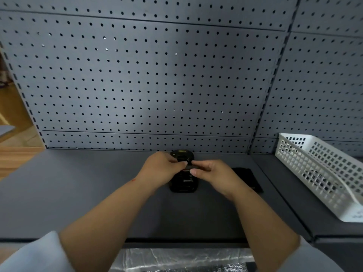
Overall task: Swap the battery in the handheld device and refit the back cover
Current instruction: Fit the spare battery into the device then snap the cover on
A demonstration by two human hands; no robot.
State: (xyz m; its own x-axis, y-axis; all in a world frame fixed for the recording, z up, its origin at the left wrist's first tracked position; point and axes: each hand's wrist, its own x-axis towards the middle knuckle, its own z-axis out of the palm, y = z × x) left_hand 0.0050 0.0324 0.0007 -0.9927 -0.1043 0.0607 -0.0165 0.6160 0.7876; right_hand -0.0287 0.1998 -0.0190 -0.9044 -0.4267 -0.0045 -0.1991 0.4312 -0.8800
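Note:
A black handheld device point(183, 185) lies back-up on the grey shelf point(78, 193), its far end near the pegboard wall. Over its middle my left hand point(161, 169) and my right hand point(214, 175) meet, fingertips pinching a small dark flat piece point(187, 167) between them; whether it is the battery I cannot tell. The hands hide the middle of the device. A flat black part, likely the back cover point(248, 179), lies on the shelf just right of my right hand.
A white perforated plastic basket point(322, 173) stands on the shelf at the right. A grey pegboard wall point(147, 85) rises directly behind the device. A wooden surface point(13, 156) shows at the far left. Shiny wrapping point(182, 260) lies below the shelf's front edge.

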